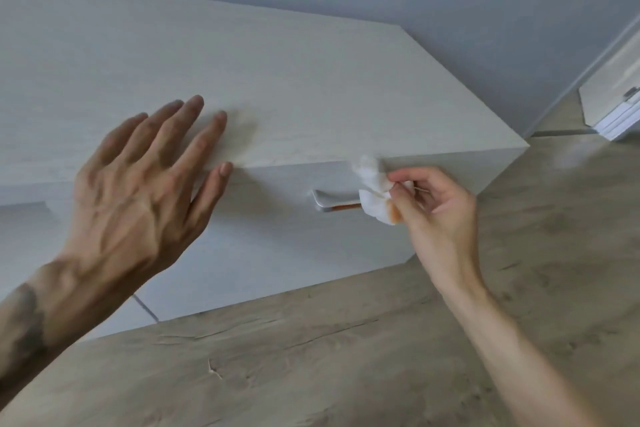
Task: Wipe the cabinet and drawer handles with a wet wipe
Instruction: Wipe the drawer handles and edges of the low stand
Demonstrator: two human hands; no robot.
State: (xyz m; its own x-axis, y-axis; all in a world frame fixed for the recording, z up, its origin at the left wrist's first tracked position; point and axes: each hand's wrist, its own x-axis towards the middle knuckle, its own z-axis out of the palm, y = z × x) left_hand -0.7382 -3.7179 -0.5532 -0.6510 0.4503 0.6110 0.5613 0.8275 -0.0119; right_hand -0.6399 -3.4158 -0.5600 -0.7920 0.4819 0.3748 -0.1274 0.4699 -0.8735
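My right hand (440, 208) pinches the wipe (375, 199) at the handle's (332, 199) right end; left hand (138, 184) is spread wide over the cabinet (311, 80). Advised: fold the wipe round the bar and draw it leftward, full length.

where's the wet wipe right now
Head view, right of centre: the right hand pinches the wet wipe against the right end of the metal drawer handle, under the cabinet top.

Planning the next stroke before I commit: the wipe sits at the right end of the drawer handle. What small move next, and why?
Probably slide the wipe left along the handle. The right hand pinches it at the handle's right end, the rest of the bar is uncovered, and an orange-brown mark shows along its lower edge.
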